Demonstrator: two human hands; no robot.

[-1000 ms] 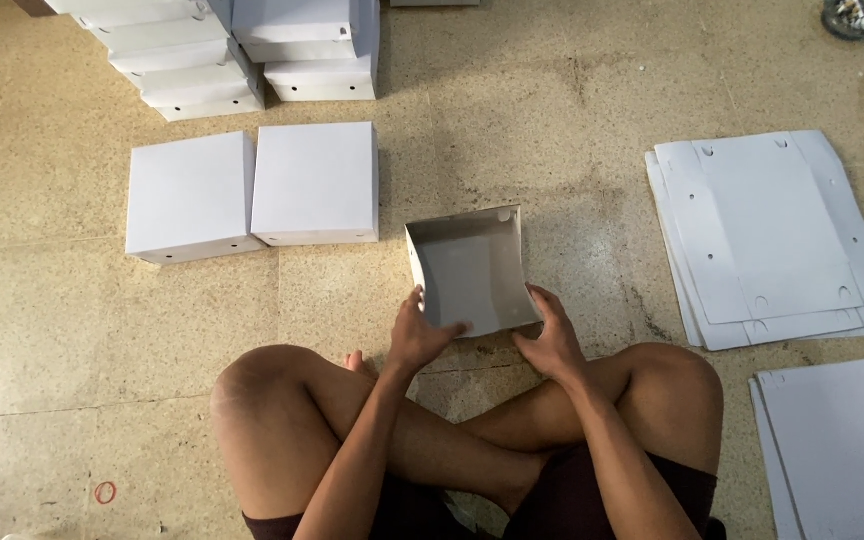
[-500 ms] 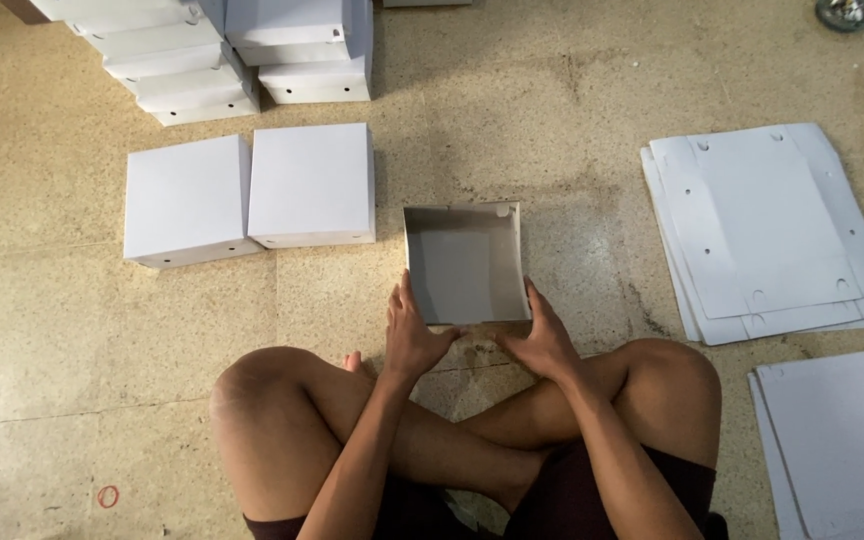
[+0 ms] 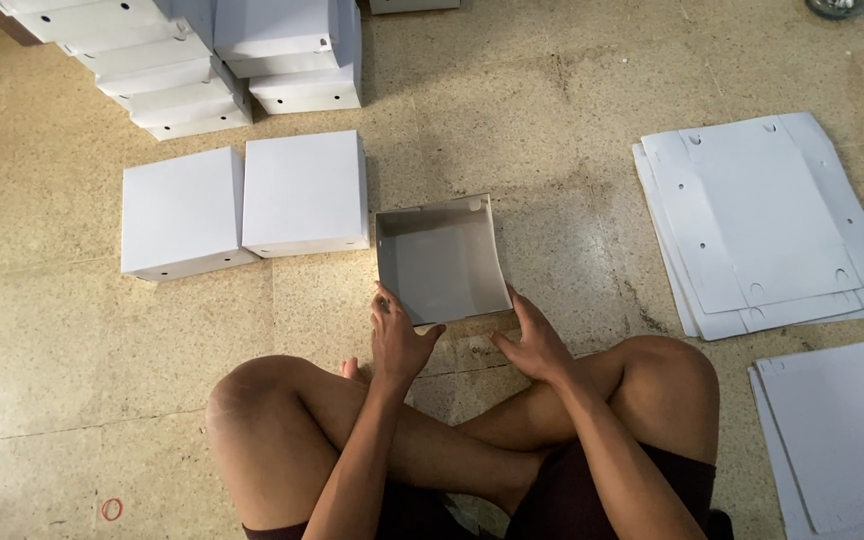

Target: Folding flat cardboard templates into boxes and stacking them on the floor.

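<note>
1. Head view: the person sits cross-legged on the floor [image 3: 552, 120]. An open white box [image 3: 440, 262] rests just ahead of the knees, open side up, about square.
2. The left hand [image 3: 399, 340] grips the near-left corner, fingers [image 3: 384, 300] spread along the wall; the right hand [image 3: 535, 343] presses the near-right corner. Both lie equally close, with the box directly forward of them.
3. Two closed white boxes [image 3: 302, 192] sit left of it, flat cardboard sheets [image 3: 762, 225] well apart on the right.

The person wears dark shorts [image 3: 642, 490], with bare arms, bare legs and no gloves on the hands.
</note>
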